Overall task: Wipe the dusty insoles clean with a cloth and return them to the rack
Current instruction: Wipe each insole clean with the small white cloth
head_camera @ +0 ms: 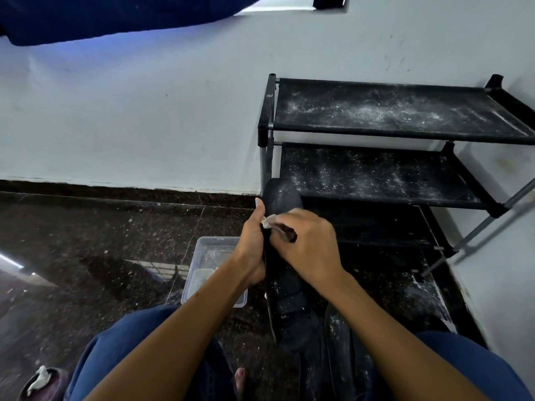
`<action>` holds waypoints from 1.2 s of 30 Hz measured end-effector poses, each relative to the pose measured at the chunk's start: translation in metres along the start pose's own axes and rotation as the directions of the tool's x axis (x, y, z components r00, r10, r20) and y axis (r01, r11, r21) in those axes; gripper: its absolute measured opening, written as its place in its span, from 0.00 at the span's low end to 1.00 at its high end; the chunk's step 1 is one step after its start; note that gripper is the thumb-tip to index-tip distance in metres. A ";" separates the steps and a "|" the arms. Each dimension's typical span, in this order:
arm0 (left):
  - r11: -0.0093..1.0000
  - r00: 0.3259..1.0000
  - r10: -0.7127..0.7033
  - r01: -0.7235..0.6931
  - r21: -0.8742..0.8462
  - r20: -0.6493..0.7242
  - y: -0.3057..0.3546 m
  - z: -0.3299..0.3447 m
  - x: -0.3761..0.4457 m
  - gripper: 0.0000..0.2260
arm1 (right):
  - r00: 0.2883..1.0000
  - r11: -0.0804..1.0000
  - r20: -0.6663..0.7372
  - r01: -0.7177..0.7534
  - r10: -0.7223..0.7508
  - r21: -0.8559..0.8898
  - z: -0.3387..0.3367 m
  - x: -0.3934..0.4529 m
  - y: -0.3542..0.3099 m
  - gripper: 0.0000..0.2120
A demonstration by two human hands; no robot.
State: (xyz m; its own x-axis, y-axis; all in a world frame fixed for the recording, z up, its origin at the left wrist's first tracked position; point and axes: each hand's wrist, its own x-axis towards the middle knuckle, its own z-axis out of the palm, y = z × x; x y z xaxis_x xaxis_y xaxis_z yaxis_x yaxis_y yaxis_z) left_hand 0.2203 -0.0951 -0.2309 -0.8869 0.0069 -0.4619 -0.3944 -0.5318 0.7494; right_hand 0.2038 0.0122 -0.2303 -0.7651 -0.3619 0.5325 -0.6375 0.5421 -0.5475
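**Insole held upright, cloth on its face**

Left hand (pixel 251 244): fingers closed round the left edge of the insole (pixel 281 204), thumb up along that edge. Right hand (pixel 307 247): fingers curled shut on a small pale cloth (pixel 269 221), pressing it against the insole's face below the toe.

The insole stands roughly upright between the hands, in front of the rack (pixel 390 134), its toe end overlapping the rack's middle shelf in the view. Pale dust shows on the toe.

Handling, as judged: thin, light and flexible; it will likely bend under wiping pressure unless backed. Grip along a long edge near mid-length, as the left hand does, and keep the palm behind the wiped area. The fabric face should not slip.

More dark insoles lie on the floor (pixel 86 227) by the knees, at least one dusty.

Surroundings: dark speckled polished floor, white powder scattered near the rack. The rack shelves are black, empty and heavily dusted. A clear tub (pixel 199 267) sits on the floor under the left wrist. White wall behind
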 end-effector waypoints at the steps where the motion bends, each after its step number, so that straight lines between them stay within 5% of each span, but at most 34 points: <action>1: 1.000 1.000 -0.003 0.003 -0.007 0.014 0.000 0.000 -0.001 0.34 | 1.000 1.000 -0.027 -0.012 0.011 -0.020 -0.002 0.002 0.003 0.09; 5: 0.997 0.992 -0.079 0.078 0.014 0.102 -0.002 0.005 -0.004 0.33 | 0.968 0.993 -0.225 -0.114 0.114 0.014 -0.012 0.013 0.020 0.08; 11: 1.000 0.996 -0.025 0.023 0.016 0.081 -0.004 0.001 -0.001 0.31 | 0.998 0.996 -0.054 0.016 -0.011 0.087 -0.003 0.003 0.004 0.08; 16: 0.983 0.970 -0.142 0.115 0.144 0.195 -0.010 0.005 -0.004 0.37 | 0.951 0.986 -0.262 -0.151 0.166 0.076 -0.023 0.019 0.026 0.08; 21: 0.991 0.983 -0.087 0.069 0.114 0.164 -0.011 0.003 0.000 0.32 | 0.998 0.997 -0.066 -0.013 0.017 0.070 -0.011 0.008 0.008 0.07; 26: 0.982 0.973 -0.133 0.102 0.161 0.190 -0.012 0.003 -0.001 0.37 | 0.961 0.984 -0.213 -0.178 0.179 0.026 -0.024 0.019 0.027 0.07; 31: 0.992 0.979 -0.109 0.096 0.085 0.171 -0.008 0.003 -0.001 0.34 | 0.994 0.996 -0.097 -0.049 0.056 0.068 -0.014 0.009 0.009 0.08; 36: 0.984 0.974 -0.130 0.103 0.147 0.186 -0.009 0.003 -0.003 0.38 | 0.958 0.976 -0.188 -0.203 0.214 0.080 -0.021 0.017 0.027 0.07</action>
State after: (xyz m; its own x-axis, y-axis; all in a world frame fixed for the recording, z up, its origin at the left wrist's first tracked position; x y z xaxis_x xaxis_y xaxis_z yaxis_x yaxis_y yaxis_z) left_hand 0.2259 -0.0882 -0.2346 -0.8574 0.2329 -0.4589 -0.5146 -0.3977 0.7596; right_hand 0.1759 0.0363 -0.2225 -0.8531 -0.0881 0.5143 -0.4744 0.5416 -0.6940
